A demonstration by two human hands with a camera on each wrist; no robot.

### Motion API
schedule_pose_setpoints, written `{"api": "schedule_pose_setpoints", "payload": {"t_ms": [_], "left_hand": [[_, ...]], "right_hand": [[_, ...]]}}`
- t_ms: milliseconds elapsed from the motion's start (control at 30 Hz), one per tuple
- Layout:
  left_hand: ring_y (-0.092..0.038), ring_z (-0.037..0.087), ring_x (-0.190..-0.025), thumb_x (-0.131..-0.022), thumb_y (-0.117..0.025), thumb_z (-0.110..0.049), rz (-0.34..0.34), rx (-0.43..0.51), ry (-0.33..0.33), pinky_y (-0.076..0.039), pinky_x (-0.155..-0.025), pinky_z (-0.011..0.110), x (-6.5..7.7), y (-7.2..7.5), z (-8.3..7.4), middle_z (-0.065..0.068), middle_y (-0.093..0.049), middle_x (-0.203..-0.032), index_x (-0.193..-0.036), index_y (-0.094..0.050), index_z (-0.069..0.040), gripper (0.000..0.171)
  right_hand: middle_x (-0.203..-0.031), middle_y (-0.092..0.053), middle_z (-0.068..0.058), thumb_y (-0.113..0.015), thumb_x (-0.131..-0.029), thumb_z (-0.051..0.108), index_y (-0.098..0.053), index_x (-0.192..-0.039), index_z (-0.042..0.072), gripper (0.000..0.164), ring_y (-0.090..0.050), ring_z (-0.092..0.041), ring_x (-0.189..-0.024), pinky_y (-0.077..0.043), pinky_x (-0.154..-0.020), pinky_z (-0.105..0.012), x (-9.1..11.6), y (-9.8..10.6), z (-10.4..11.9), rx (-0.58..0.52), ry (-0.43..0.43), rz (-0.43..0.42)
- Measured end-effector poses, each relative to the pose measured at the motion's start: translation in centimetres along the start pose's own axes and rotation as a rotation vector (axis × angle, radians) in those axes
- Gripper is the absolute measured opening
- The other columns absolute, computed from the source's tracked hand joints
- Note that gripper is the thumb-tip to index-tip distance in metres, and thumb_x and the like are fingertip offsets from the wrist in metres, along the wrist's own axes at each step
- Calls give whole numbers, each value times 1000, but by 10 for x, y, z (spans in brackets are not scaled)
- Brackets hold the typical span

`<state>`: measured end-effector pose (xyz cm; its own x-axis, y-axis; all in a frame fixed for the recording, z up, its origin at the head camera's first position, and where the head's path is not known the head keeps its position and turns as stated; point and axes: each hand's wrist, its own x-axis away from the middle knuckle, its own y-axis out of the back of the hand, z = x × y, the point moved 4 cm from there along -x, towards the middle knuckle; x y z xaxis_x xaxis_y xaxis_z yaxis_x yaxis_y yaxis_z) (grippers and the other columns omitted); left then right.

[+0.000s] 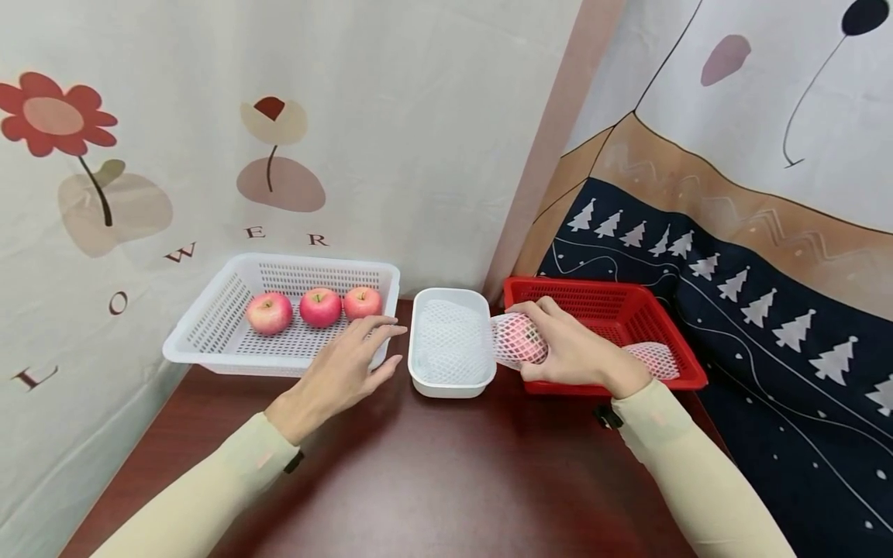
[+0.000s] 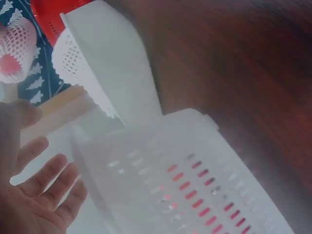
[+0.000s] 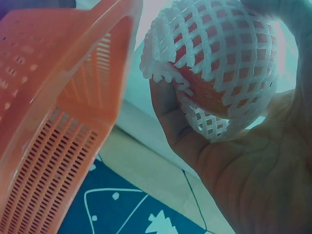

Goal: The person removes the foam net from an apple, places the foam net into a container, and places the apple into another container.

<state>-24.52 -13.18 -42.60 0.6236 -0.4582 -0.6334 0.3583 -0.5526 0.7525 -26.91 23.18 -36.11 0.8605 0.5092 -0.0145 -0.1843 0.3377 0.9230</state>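
My right hand [image 1: 575, 345] grips an apple in a white foam net [image 1: 519, 339] above the near left part of the red basket [image 1: 687, 372]. The right wrist view shows the net-covered apple [image 3: 219, 63] close up, with fingers and thumb around it. My left hand [image 1: 342, 372] hovers over the near right corner of the white basket [image 1: 209, 356], fingers spread and holding nothing. Three bare red apples [image 1: 269, 313] lie in that basket. Between the hands stands a small white tub [image 1: 452, 391] containing white foam nets [image 1: 452, 341].
Another net-covered apple [image 1: 654, 359] lies in the red basket's right end. All three containers stand along the back of the dark red-brown table [image 1: 432, 480]. A printed curtain [image 1: 418, 139] hangs right behind them, and a dark blue one [image 1: 767, 372] hangs at the right.
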Motion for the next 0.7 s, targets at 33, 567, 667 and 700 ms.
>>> {"api": "schedule_pose_setpoints", "payload": {"t_ms": [33, 567, 667, 700], "left_hand": [[-75, 33, -127, -97, -91, -16, -10, 7, -2, -68, -102, 50, -1, 1, -2, 15, -76, -143, -140, -78, -10, 45], [-81, 26, -105, -93, -95, -6, -99, 187, -75, -70, -89, 40, -12, 8, -28, 11, -81, -128, -126, -82, -5, 35], [-82, 26, -106, -92, -95, -4, -116, 205, -98, -69, -89, 39, -12, 9, -32, 11, -82, -126, -123, -83, -5, 33], [-82, 25, -107, -92, -95, -3, -122, 210, -105, -69, -90, 39, -12, 9, -33, 11, -82, -125, -123, -83, -5, 33]], "right_hand": [[-144, -60, -3, -91, -83, 33, -52, -164, 32, 89, -61, -22, -127, -65, -101, -45, -1, 0, 2, -3, 6, 0], [-141, -61, 0, -91, -81, 33, -53, -164, 29, 91, -60, -18, -124, -64, -99, -40, -6, -8, 22, -31, 95, -2], [-143, -62, 1, -91, -81, 34, -52, -165, 28, 93, -61, -17, -126, -64, -102, -41, -7, -11, 25, -36, 103, 2], [-145, -62, 1, -91, -81, 35, -52, -165, 28, 94, -62, -17, -126, -64, -103, -42, -7, -12, 26, -37, 106, 2]]}}
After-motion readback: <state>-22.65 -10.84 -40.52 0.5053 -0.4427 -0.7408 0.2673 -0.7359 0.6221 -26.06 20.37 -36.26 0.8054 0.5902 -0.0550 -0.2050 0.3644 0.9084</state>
